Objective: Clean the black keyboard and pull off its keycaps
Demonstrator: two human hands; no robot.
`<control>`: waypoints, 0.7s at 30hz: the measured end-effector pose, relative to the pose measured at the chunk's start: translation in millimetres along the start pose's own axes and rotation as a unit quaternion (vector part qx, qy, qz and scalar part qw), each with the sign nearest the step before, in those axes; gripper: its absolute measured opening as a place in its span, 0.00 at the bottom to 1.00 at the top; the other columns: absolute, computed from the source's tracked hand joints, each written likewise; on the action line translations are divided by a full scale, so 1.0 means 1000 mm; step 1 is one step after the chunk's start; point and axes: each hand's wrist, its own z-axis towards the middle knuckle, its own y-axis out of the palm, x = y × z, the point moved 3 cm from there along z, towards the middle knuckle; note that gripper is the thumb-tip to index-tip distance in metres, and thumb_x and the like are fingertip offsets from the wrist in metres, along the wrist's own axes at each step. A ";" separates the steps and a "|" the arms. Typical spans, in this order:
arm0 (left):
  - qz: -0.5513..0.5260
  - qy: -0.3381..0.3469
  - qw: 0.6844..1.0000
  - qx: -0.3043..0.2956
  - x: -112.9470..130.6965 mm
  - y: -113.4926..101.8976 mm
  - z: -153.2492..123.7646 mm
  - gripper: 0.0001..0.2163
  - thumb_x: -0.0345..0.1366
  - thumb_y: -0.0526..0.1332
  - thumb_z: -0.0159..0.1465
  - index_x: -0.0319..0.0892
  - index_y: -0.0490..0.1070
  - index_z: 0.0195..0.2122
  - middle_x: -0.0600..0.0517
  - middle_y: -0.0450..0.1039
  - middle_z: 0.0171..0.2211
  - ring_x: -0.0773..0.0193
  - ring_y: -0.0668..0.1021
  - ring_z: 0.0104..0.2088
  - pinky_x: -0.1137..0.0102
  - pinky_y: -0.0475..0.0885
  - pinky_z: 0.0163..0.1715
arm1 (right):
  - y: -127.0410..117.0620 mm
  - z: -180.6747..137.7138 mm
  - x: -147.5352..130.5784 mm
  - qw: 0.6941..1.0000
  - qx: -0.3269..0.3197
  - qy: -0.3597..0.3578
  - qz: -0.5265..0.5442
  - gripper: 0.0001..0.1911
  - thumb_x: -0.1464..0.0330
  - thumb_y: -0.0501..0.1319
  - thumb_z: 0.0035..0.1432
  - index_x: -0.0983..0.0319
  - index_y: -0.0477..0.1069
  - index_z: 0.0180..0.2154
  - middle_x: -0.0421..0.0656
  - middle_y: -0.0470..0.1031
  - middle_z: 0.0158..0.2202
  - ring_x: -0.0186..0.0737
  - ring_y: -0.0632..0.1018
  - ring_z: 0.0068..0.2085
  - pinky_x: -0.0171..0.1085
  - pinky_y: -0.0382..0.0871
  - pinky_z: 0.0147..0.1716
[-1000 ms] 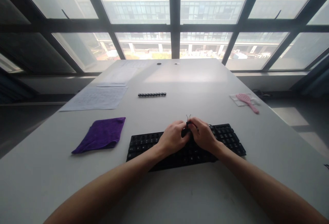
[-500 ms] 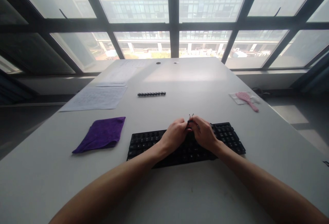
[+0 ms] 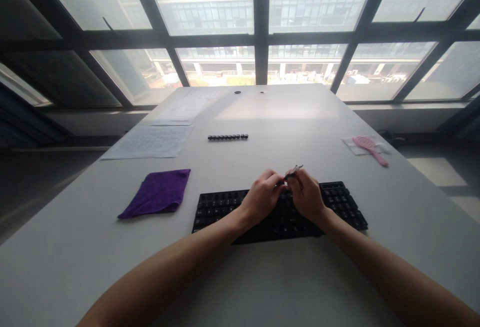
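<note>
A black keyboard (image 3: pixel 337 204) lies on the white table (image 3: pixel 262 277) in front of me. Both my hands hover over its upper middle, fingers curled and pinched together. My right hand (image 3: pixel 308 198) grips a small wire keycap puller (image 3: pixel 293 171), whose metal end sticks up above the fingers. My left hand (image 3: pixel 261 200) pinches at the lower end of the same tool, where something small and dark is hidden between the fingertips.
A row of several black keycaps (image 3: pixel 228 137) lies farther back. A folded purple cloth (image 3: pixel 159 193) is to the keyboard's left, printed sheets (image 3: pixel 150 142) behind it. A pink hairbrush (image 3: pixel 369 148) on a clear bag rests at the right edge. Large windows stand beyond the table.
Both hands have risen slightly off the keyboard, and the puller's metal end has tilted from upright toward the right. The camera has shifted a little to the left.
</note>
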 end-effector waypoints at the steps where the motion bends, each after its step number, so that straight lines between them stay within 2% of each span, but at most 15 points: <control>1: -0.002 0.000 1.000 0.003 0.000 0.000 0.000 0.04 0.30 0.59 0.68 0.43 0.74 0.41 0.49 0.73 0.41 0.61 0.76 0.42 0.67 0.72 0.45 | 0.001 0.000 0.000 1.000 -0.005 -0.008 -0.002 0.08 0.67 0.52 0.69 0.57 0.65 0.35 0.40 0.72 0.30 0.38 0.72 0.30 0.37 0.67 0.33; 6: -0.008 0.006 1.000 0.023 0.001 -0.003 0.000 0.04 0.31 0.59 0.69 0.43 0.74 0.41 0.48 0.74 0.40 0.59 0.77 0.42 0.65 0.73 0.45 | 0.004 0.000 -0.001 0.999 0.003 -0.033 -0.020 0.07 0.68 0.52 0.69 0.57 0.65 0.36 0.41 0.72 0.33 0.39 0.73 0.33 0.38 0.68 0.35; 10: 0.000 0.001 1.000 0.027 0.002 -0.004 0.000 0.04 0.30 0.61 0.68 0.43 0.72 0.43 0.49 0.73 0.40 0.61 0.77 0.40 0.67 0.74 0.43 | 0.004 0.000 0.004 0.999 0.021 0.012 -0.032 0.05 0.66 0.53 0.69 0.57 0.64 0.37 0.41 0.73 0.32 0.40 0.75 0.33 0.38 0.68 0.35; 14: -0.009 -0.002 1.000 0.030 -0.001 -0.002 -0.002 0.10 0.28 0.62 0.66 0.44 0.68 0.48 0.51 0.74 0.41 0.62 0.77 0.39 0.67 0.74 0.42 | 0.004 0.000 0.008 0.998 0.001 0.061 -0.024 0.06 0.63 0.52 0.70 0.56 0.63 0.40 0.40 0.76 0.32 0.41 0.78 0.31 0.36 0.67 0.31; 18: -0.027 0.003 0.999 0.027 -0.005 0.000 -0.005 0.19 0.27 0.63 0.65 0.47 0.63 0.55 0.52 0.74 0.42 0.63 0.78 0.39 0.67 0.75 0.44 | 0.003 0.002 0.008 0.997 -0.002 0.074 -0.015 0.06 0.61 0.52 0.71 0.56 0.63 0.41 0.39 0.77 0.30 0.42 0.79 0.31 0.36 0.66 0.30; 21: -0.001 0.025 1.000 0.001 -0.002 0.000 -0.006 0.17 0.25 0.60 0.66 0.47 0.65 0.54 0.51 0.72 0.44 0.63 0.77 0.41 0.68 0.75 0.44 | 0.002 0.003 0.007 0.997 0.004 0.070 -0.012 0.07 0.62 0.52 0.71 0.56 0.63 0.40 0.37 0.74 0.27 0.39 0.75 0.27 0.35 0.65 0.29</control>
